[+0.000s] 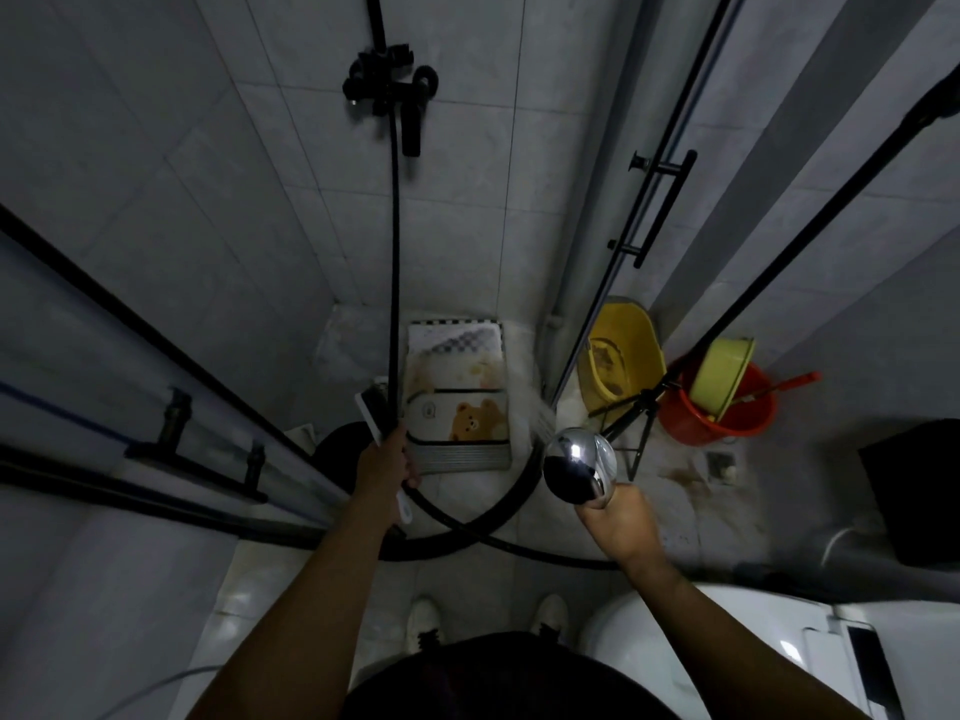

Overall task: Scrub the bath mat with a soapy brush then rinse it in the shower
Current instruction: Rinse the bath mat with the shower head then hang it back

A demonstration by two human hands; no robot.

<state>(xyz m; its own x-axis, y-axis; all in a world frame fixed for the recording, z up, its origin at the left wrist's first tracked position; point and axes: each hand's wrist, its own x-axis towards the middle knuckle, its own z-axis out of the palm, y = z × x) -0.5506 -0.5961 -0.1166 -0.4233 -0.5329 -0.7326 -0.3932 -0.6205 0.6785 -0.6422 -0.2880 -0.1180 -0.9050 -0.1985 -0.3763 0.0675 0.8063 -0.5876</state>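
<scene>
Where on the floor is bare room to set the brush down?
Bare tile left of the bath mat, in the back corner, and between the hose and the shoes. Crowded at right: yellow bucket, red bucket, tripod.

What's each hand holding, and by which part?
Left hand grips the brush mid-handle; right hand grips the shower head by its handle.

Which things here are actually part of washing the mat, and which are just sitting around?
In use: bath mat, brush in the left hand, shower head in the right hand, black hose.
Lying about: yellow bucket, red bucket, green basin, tripod stand.
</scene>
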